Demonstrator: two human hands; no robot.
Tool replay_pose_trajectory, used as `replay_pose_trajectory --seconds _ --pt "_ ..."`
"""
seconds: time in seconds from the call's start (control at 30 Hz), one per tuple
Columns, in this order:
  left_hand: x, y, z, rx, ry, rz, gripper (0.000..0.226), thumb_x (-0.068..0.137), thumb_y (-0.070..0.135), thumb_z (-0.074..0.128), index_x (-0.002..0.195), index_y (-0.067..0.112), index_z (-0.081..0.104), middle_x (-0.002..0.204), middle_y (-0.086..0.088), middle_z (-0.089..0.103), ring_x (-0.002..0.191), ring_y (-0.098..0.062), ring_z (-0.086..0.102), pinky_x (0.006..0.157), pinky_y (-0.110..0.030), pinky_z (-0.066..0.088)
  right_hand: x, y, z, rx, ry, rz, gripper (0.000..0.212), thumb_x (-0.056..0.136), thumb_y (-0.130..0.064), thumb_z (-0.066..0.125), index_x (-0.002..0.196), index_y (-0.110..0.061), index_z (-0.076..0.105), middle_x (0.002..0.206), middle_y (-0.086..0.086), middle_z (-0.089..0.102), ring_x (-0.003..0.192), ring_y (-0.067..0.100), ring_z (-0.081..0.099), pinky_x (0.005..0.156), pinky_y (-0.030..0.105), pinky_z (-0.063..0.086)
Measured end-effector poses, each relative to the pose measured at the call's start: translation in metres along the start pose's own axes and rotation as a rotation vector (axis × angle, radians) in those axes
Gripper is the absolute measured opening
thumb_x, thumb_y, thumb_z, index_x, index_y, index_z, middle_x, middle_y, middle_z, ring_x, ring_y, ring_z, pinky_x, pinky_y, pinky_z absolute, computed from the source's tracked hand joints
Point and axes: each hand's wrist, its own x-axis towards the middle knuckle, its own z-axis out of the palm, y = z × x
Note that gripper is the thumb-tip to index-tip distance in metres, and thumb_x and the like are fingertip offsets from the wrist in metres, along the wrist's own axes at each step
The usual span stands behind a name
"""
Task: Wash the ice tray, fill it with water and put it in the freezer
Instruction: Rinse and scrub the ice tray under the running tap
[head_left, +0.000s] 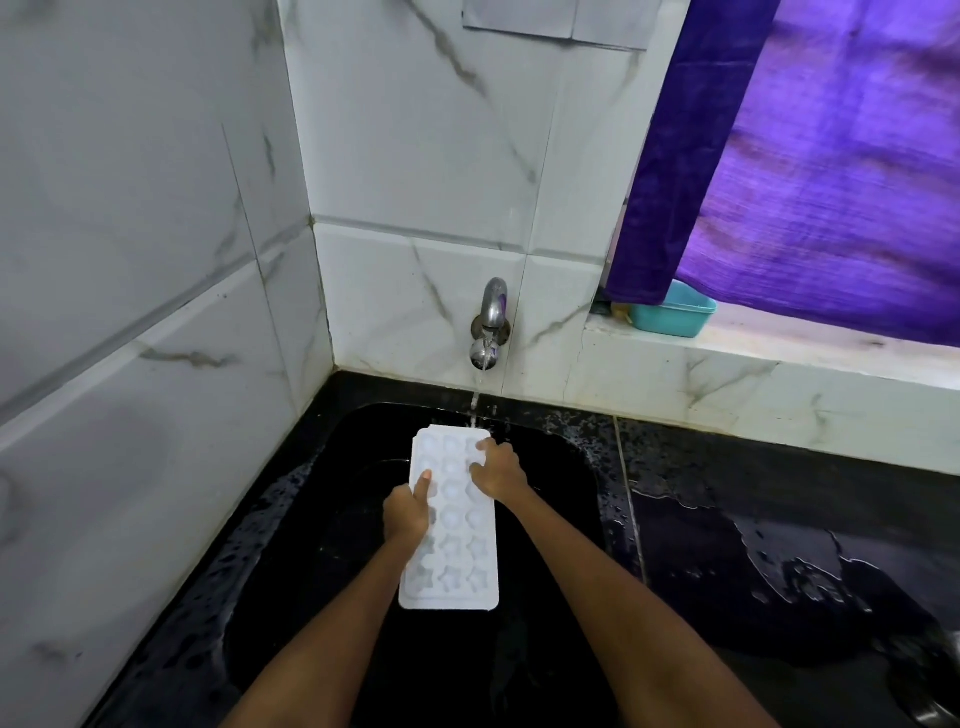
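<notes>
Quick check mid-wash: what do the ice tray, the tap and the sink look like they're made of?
Ice tray: likely plastic, matte white, with moulded round and star cups. Tap: metal, shiny chrome look, reflective. Sink: glossy black, possibly polished stone or composite; water beads and pools on it.

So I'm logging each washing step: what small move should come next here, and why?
Probably draw the ice tray back so the stream runs into its cells. The tap water lands at the far rim, while the left hand and right hand hold the tray over the sink.
</notes>
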Motion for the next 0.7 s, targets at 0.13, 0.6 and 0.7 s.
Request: replay_pose_trajectory --seconds 0.13,0.6,0.7 --pt "-0.003 0.008 0.005 -0.026 -0.013 0.003 0.055 0.098 0.04 0.044 0.098 -0.011 0.064 0.101 -0.025 0.068 0.095 -0.037 0.065 0.08 -0.035 0.049 -0.005 0.006 -0.003 0.005 -0.046 -0.017 0.053 0.095 -0.049 0.042 0.142 -0.028 0.031 0.144 0.017 0.027 0.136 0.036 0.025 0.107 0.044 0.032" --pt "0.009 0.031 -0.003 -0.079 0.025 0.024 0.056 0.097 0.041 0.045 0.095 -0.012 0.065 0.094 -0.024 0.068 0.095 -0.039 0.065 0.083 -0.038 0.05 0.0 -0.02 -0.034 -0.189 0.053 -0.061 0.056 0.092 -0.056 0.041 0.139 -0.026 0.035 0.145 0.019 0.026 0.14 0.036 0.014 0.107 0.056 0.03" --pt "0.01 0.034 -0.008 -0.068 0.043 0.014 0.056 0.097 0.042 0.044 0.097 -0.011 0.064 0.097 -0.024 0.068 0.096 -0.039 0.065 0.08 -0.034 0.049 -0.001 -0.02 -0.035 -0.191 -0.014 -0.081 0.062 0.089 -0.062 0.041 0.143 -0.032 0.028 0.15 0.021 0.017 0.144 0.038 0.002 0.11 0.06 0.025"
